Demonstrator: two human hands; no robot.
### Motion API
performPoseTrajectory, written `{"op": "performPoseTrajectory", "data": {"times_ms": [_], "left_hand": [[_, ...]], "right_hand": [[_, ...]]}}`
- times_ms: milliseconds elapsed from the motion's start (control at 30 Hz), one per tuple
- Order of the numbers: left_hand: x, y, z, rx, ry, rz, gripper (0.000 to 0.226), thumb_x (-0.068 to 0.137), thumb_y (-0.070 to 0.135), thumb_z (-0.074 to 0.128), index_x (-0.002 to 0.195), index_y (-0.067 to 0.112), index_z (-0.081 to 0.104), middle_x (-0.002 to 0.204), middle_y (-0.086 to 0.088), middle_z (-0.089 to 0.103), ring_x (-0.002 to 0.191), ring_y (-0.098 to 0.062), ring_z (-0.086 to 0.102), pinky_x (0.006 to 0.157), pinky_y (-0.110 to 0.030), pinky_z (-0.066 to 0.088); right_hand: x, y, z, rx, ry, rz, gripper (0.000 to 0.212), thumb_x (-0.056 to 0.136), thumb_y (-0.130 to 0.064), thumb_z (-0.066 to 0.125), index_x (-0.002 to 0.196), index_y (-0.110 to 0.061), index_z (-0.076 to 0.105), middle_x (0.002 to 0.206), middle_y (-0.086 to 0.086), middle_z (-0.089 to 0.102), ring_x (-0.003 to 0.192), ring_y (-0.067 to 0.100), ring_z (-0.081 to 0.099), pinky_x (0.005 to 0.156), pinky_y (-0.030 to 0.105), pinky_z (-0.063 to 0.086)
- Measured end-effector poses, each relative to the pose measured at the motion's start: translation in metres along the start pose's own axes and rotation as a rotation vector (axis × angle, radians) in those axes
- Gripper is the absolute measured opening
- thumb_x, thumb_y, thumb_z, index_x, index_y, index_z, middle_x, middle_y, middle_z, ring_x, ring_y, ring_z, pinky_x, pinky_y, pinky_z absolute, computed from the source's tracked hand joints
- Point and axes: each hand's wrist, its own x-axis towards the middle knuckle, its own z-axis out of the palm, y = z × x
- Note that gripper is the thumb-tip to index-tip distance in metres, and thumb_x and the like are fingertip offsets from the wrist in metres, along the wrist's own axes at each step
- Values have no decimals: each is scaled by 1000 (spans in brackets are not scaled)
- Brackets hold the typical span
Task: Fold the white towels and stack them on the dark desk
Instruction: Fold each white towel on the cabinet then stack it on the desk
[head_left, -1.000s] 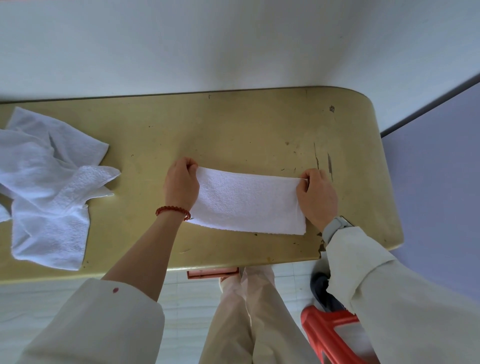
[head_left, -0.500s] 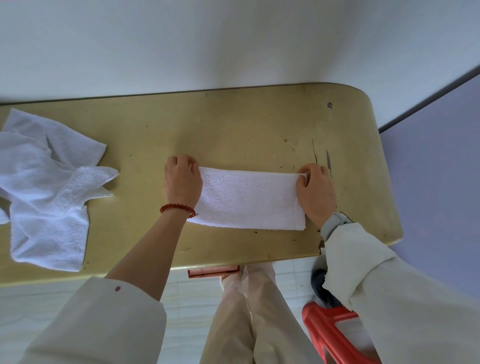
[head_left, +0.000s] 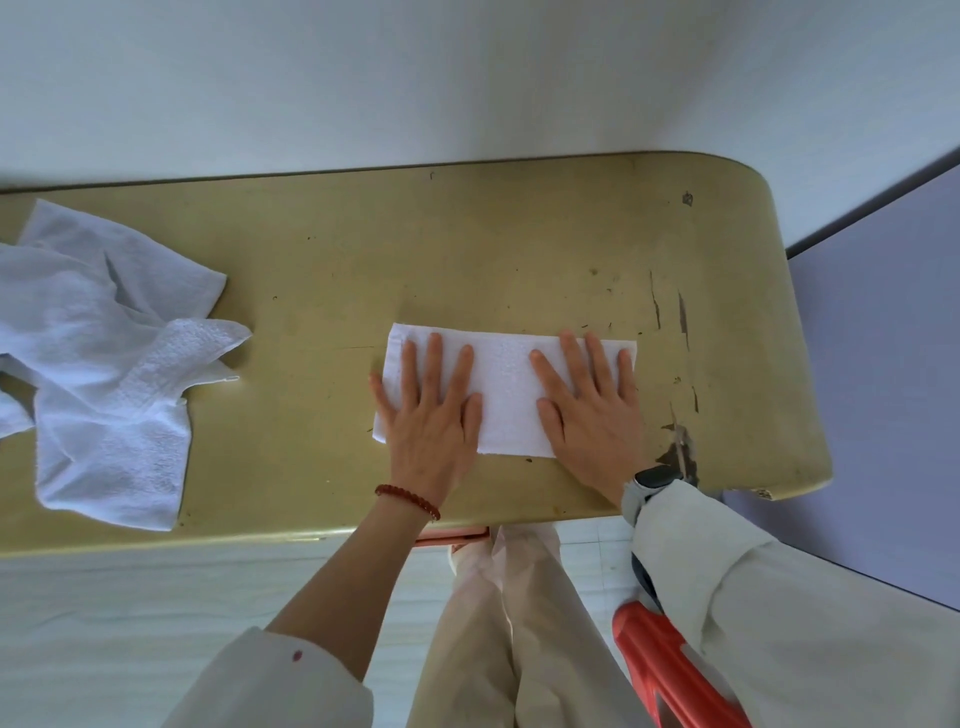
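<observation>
Folded towel (head_left: 506, 389) lies as a long strip on the desk (head_left: 467, 249), right of centre, near the front edge. Left hand (head_left: 431, 415) flat on its left end, right hand (head_left: 592, 410) flat on its right end; both released, fingers straight and spread, palms pressing down, nothing grasped. 1 heap of unfolded towels (head_left: 109, 358) sits well apart at the left end of the desk, crumpled and overlapping; count within it cannot be told.

Step in hand, as judged: smoothing the strip flat ahead of the next fold. To do it well: press evenly with both palms, sweep outward from the middle toward the short ends so trapped air and ridges leave, keep the long edges aligned, and check that the far left corner, which shows a slight lip, is squared. Avoid dragging the cloth across the scratched patch at right.

Writing: none readable. Watch (head_left: 652, 480) on the right wrist shows no legible face; bead bracelet (head_left: 408, 500) on the left wrist bears no marks.
</observation>
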Motion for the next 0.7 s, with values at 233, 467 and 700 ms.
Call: {"op": "performPoseTrajectory", "data": {"times_ms": [233, 467, 700], "left_hand": [[0, -3, -10, -54, 38, 9, 50, 92, 36, 25, 140, 23, 30, 148, -12, 33, 137, -36, 24, 103, -66, 11], [-23, -15, -12, 65, 178, 19, 40, 88, 33, 40, 123, 20, 55, 132, -8, 53, 123, -29, 47, 100, -58, 29], [-21, -11, -27, 135, 244, -108, 26, 80, 30, 50, 100, 21, 64, 93, -2, 62, 87, -28, 56, 90, -46, 30]], "right_hand": [[-1, 9, -5, 238, 107, 58, 45, 93, -27, 28, 135, -12, 36, 147, 18, 32, 137, 30, 22, 114, 44, 10], [-17, 25, -30, 293, 312, 283, 33, 83, -18, 42, 105, -5, 63, 100, 16, 60, 88, 34, 57, 73, 40, 47], [-33, 11, -30, 278, 262, 160, 29, 85, -22, 42, 87, -6, 67, 82, 11, 62, 71, 28, 57, 58, 30, 46]]}}
